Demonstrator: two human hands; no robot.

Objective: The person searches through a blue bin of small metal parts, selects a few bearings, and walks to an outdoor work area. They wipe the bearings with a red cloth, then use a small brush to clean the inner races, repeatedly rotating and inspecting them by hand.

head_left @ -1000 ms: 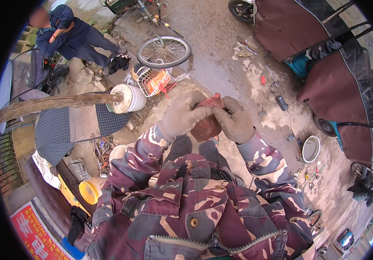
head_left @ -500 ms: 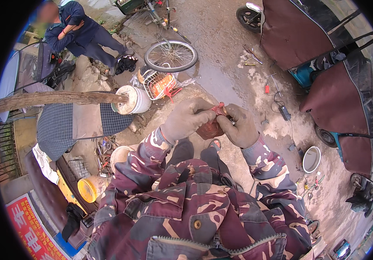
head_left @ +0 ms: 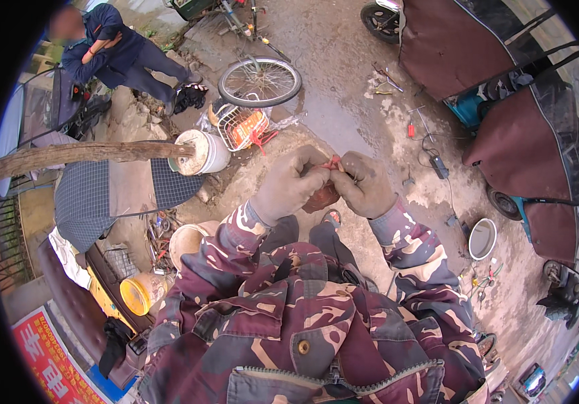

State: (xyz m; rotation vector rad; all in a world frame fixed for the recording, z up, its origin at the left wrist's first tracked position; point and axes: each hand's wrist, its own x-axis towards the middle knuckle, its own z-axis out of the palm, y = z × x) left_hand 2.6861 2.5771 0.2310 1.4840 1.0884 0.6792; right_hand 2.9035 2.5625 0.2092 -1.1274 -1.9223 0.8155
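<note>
Both my hands meet in front of my chest, each in a greyish-brown glove. Between them hangs a small reddish plastic bag (head_left: pixel 321 197) with something dark inside that I cannot make out. My left hand (head_left: pixel 286 187) pinches the bag's gathered red neck between thumb and fingers. From the other side my right hand (head_left: pixel 366 184) grips the same neck, its fingers curled and its thumb against them. The twisted top of the bag sticks up between the fingertips. Camouflage sleeves cover both forearms.
Ahead lie a bicycle wheel (head_left: pixel 260 81), a white basket (head_left: pixel 241 128) and a white bucket (head_left: pixel 203 152). A wooden post (head_left: pixel 87 154) reaches in from the left. At right stand covered vehicles (head_left: pixel 521 145) and a round basin (head_left: pixel 482 239). A person (head_left: pixel 118 54) stands far left, arms crossed.
My right hand has shifted slightly up and left, closer to my left hand at the bag's neck. Less of the bag shows below the fingers. The whole view has shifted slightly.
</note>
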